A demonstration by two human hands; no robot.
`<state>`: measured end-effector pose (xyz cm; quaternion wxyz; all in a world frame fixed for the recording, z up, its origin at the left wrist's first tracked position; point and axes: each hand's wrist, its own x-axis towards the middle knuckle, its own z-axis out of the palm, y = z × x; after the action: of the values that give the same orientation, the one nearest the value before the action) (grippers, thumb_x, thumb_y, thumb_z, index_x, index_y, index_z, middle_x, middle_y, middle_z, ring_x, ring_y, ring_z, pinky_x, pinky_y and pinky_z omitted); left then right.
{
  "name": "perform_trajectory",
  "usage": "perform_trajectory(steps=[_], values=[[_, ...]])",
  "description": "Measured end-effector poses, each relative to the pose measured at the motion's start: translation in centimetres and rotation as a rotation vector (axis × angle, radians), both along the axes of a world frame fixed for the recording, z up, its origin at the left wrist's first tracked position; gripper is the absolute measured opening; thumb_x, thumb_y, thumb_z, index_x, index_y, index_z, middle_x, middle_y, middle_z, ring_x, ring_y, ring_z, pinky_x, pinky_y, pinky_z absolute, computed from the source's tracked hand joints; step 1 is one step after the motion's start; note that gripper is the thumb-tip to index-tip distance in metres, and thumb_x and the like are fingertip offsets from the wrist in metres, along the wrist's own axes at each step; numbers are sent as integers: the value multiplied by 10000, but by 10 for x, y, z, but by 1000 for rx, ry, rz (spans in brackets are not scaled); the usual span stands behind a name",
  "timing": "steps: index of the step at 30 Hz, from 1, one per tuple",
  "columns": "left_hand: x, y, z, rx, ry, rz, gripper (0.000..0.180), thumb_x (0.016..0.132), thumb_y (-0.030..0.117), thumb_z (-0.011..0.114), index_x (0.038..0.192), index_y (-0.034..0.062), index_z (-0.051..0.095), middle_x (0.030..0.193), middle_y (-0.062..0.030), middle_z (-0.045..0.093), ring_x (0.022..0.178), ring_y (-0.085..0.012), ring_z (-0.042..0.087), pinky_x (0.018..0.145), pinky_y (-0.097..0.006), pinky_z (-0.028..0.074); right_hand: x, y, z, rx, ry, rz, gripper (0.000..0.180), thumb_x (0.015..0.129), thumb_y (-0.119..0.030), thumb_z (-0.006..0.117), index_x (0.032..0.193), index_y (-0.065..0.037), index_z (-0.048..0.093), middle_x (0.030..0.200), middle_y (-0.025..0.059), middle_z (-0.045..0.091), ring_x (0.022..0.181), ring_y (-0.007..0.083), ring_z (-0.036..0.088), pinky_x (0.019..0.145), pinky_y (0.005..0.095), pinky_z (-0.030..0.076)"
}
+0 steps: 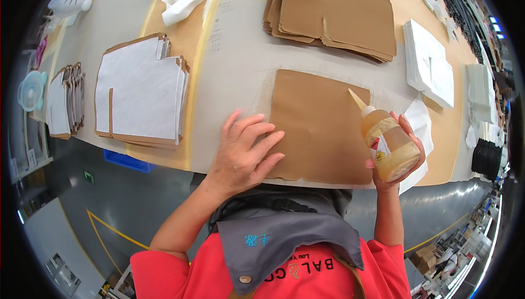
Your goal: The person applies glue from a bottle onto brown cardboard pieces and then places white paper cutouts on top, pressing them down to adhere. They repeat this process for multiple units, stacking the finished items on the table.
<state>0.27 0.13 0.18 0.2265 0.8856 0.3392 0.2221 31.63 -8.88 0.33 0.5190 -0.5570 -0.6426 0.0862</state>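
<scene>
A flat brown sheet (pixel 317 129) lies on the table before me, near its front edge. My right hand (pixel 410 146) is wrapped round a squeeze bottle (pixel 389 143) of amber liquid, tilted so its long thin nozzle points up and left over the sheet's right part. I cannot tell whether the nozzle touches the sheet. My left hand (pixel 246 148) is open, fingers apart, at the left edge of the sheet, with nothing in it. Behind the sheet lies a thick stack of brown pieces (pixel 333 12) with a slit in their near edge.
To the left sits a stack of white-faced pieces with brown borders (pixel 143 91), and beyond it another bundle (pixel 66 99). White folded sheets (pixel 429 61) lie at the right, with loose white sheets (pixel 421 118) beside the bottle. Crumpled white paper (pixel 185 3) is at the back left.
</scene>
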Motion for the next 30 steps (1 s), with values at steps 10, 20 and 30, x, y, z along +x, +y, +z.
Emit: perform_trajectory(steps=[10, 20, 30], values=[[3, -1, 2, 22, 11, 13, 381, 789, 215, 784, 1148, 121, 698, 1206, -57, 573, 1212, -274, 523, 1105, -554, 320, 14, -13, -1, 21, 81, -267, 1019, 720, -617, 795, 1386, -80, 241, 1448, 290, 421, 1263, 438, 532, 1047, 554, 472], [2, -2, 0, 36, 26, 17, 386, 801, 233, 773, 1165, 127, 699, 1209, -63, 581, 1213, -289, 528, 1108, -557, 312, 11, -15, 7, 34, 339, -368, 963, 738, -566, 818, 1360, -53, 292, 1430, 290, 447, 1357, 395, 440, 1102, 517, 415], [2, -4, -1, 56, 29, 24, 383, 812, 242, 772, 1171, 132, 698, 1216, -56, 578, 1208, -284, 533, 1110, -552, 315, 8, -47, 11, -21, 251, -371, 1001, 730, -624, 797, 1357, -38, 281, 1404, 280, 472, 1324, 389, 481, 1088, 513, 427]])
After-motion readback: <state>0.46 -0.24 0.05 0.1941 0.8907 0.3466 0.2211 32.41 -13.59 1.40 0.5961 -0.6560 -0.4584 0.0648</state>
